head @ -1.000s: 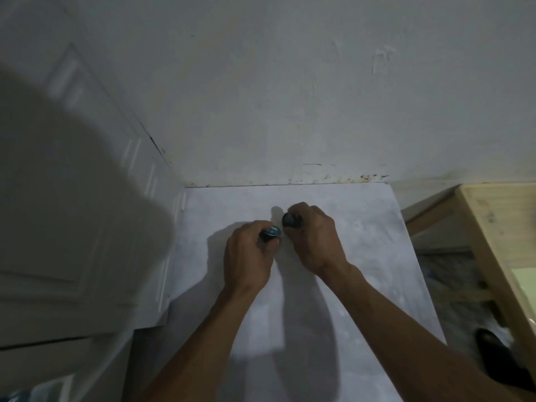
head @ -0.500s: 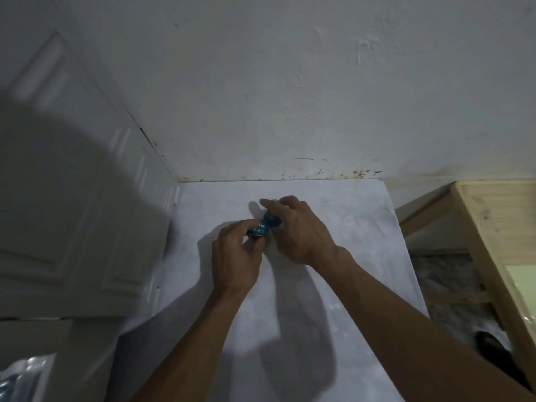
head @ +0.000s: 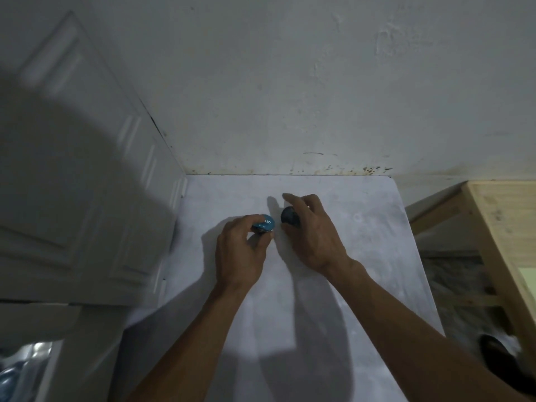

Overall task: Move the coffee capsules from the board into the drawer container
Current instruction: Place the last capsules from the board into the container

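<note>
The pale worktop (head: 362, 256) is bare all around the two hands, so there is lots of room to move. A wall (head: 290, 82) blocks the far edge. A white panelled door (head: 87, 198) stands close along the left side. A wooden frame (head: 493, 242) stands off to the right.

The board (head: 333, 285) lies flat, its far edge against the wall (head: 290, 82). A panelled door (head: 72, 184) stands along its left side, and a wooden frame (head: 499, 242) stands to its right. Above the board's far half, the left hand (head: 240, 253) holds one capsule (head: 263, 224); just to its right, the right hand (head: 314, 235) holds another capsule (head: 290, 216).
</note>
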